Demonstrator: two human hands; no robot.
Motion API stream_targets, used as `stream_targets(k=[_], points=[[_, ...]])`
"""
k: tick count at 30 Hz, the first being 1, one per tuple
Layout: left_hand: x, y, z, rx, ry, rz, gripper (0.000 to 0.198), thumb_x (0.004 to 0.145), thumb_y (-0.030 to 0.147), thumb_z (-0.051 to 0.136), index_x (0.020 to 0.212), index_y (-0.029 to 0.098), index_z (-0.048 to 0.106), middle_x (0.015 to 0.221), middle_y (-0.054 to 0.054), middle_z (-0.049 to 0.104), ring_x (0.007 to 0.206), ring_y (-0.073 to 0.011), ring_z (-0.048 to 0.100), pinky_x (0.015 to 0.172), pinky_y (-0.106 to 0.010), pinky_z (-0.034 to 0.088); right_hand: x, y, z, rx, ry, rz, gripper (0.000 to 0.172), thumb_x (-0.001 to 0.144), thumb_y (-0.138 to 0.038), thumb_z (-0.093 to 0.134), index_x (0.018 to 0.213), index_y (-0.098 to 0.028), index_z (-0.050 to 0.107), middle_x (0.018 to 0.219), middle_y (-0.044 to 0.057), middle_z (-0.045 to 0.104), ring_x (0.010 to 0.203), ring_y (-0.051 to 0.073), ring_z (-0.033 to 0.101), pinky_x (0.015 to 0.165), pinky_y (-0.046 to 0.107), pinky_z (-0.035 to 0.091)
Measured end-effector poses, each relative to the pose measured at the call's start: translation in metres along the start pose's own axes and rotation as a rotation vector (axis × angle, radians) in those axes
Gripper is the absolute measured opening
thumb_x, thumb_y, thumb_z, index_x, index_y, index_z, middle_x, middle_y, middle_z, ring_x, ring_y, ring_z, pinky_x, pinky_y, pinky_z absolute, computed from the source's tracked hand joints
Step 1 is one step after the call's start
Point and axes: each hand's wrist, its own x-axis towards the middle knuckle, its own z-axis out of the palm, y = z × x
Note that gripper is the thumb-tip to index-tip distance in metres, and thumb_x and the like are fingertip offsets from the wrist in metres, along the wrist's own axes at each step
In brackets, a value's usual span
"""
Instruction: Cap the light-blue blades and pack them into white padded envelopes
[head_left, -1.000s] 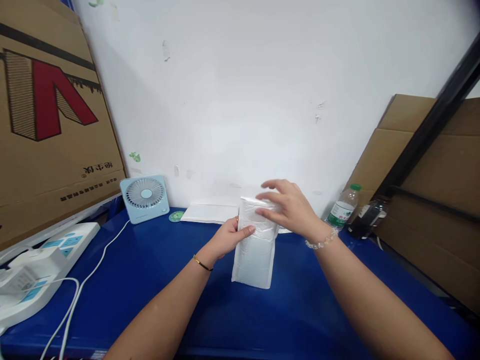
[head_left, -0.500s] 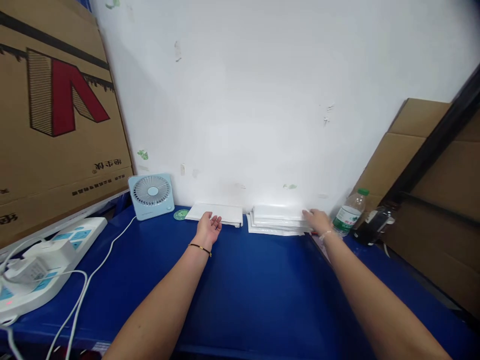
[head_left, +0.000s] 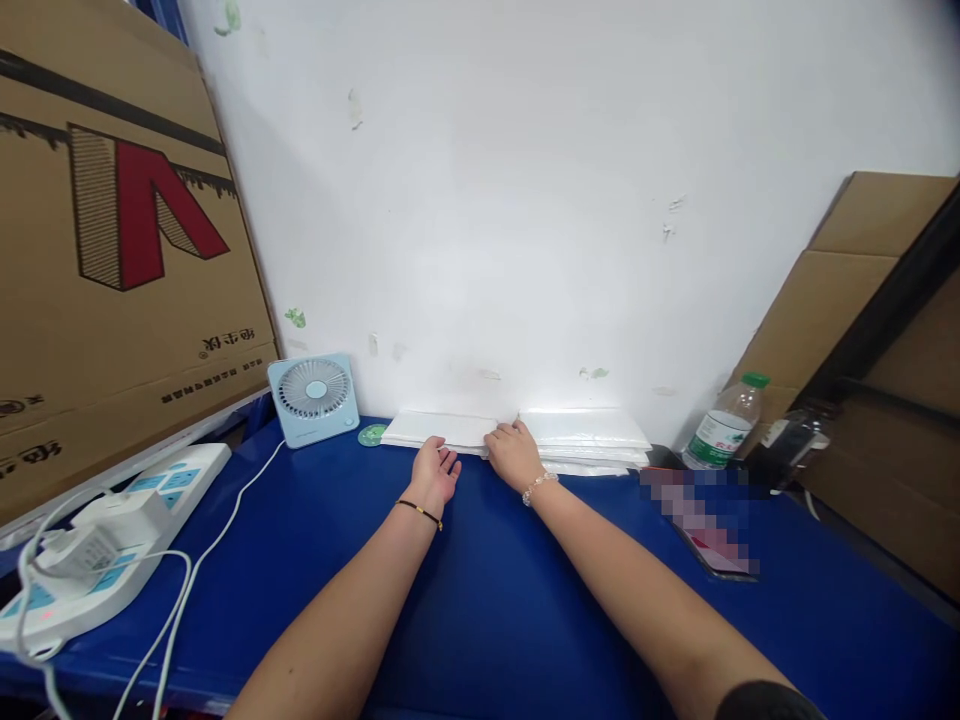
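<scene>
Two low stacks of white, folded sheet-like packets lie side by side against the wall: a left stack [head_left: 439, 428] and a glossier, thicker right stack [head_left: 585, 428]. My left hand [head_left: 436, 474], palm turned up and fingers loosely apart, is in front of the left stack with nothing in it. Bent fingers of my right hand [head_left: 515, 457] grip the right end of the left stack, close to where the two stacks meet. That hand covers part of both, so its exact hold is partly hidden.
A light-blue fan [head_left: 313, 400] stands at the back left beside a round green disc [head_left: 371, 435]. A power strip [head_left: 127, 540] with cables is farther left. On the right are a phone [head_left: 701, 525], a water bottle [head_left: 724, 425] and a dark bottle [head_left: 795, 450]. Cardboard flanks both sides.
My right hand has moved left from the far end of the right stack to the right end of the left stack, uncovering the phone. The left hand stays nearly in place.
</scene>
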Motion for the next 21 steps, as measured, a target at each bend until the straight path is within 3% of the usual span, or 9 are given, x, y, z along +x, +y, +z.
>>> stream_targets(k=[3, 6, 11, 14, 18, 21], points=[[-0.004, -0.005, 0.001, -0.003, -0.036, -0.009, 0.022, 0.075, 0.032, 0.062, 0.089, 0.020, 0.049, 0.100, -0.006, 0.053, 0.099, -0.0163, 0.056, 0.081, -0.026, 0.045, -0.011, 0.006, -0.013, 0.027, 0.028, 0.055, 0.025, 0.089, -0.017, 0.040, 0.099, -0.016, 0.063, 0.092, 0.011, 0.068, 0.087, 0.022, 0.061, 0.078, 0.033, 0.041], [-0.007, -0.011, 0.003, -0.041, -0.114, 0.014, 0.031, 0.073, 0.042, 0.064, 0.092, 0.021, 0.053, 0.099, -0.006, 0.056, 0.099, -0.0178, 0.057, 0.079, -0.026, 0.047, -0.041, 0.016, -0.033, 0.134, 0.096, 0.053, 0.029, 0.091, -0.020, 0.038, 0.111, -0.020, 0.059, 0.098, 0.008, 0.068, 0.085, 0.020, 0.064, 0.070, 0.029, 0.044], [-0.010, -0.020, 0.008, -0.233, -0.268, 0.120, 0.014, 0.076, 0.029, 0.060, 0.083, 0.018, 0.056, 0.077, -0.002, 0.061, 0.075, -0.0143, 0.062, 0.075, -0.027, 0.051, -0.102, 0.038, -0.054, 0.276, 0.002, -0.259, 0.032, 0.089, -0.016, 0.040, 0.113, -0.023, 0.060, 0.104, 0.007, 0.067, 0.093, 0.021, 0.063, 0.078, 0.032, 0.047], [-0.019, -0.025, 0.012, -0.230, -0.293, 0.279, 0.015, 0.073, 0.022, 0.064, 0.085, 0.017, 0.058, 0.079, -0.001, 0.063, 0.076, -0.0129, 0.063, 0.079, -0.027, 0.050, -0.125, 0.047, -0.050, 0.400, -0.015, -0.165, 0.038, 0.086, -0.019, 0.047, 0.123, -0.024, 0.055, 0.116, 0.009, 0.063, 0.103, 0.023, 0.059, 0.087, 0.037, 0.046], [-0.041, -0.030, 0.014, -0.110, -0.452, 0.521, 0.032, 0.068, 0.025, 0.073, 0.097, 0.017, 0.062, 0.098, -0.004, 0.066, 0.097, -0.0178, 0.062, 0.090, -0.031, 0.047, -0.135, 0.054, -0.032, 0.620, -0.066, 0.051, 0.092, 0.068, -0.040, 0.072, 0.145, -0.022, 0.025, 0.145, 0.013, 0.036, 0.130, 0.030, 0.038, 0.105, 0.046, 0.033], [-0.056, -0.031, 0.014, -0.037, -0.547, 0.600, 0.036, 0.069, 0.030, 0.073, 0.101, 0.018, 0.063, 0.108, -0.005, 0.065, 0.109, -0.0210, 0.058, 0.095, -0.033, 0.044, -0.134, 0.055, -0.017, 0.724, -0.125, 0.100, 0.111, 0.058, -0.048, 0.077, 0.147, -0.020, 0.017, 0.149, 0.015, 0.027, 0.135, 0.033, 0.028, 0.110, 0.048, 0.025]])
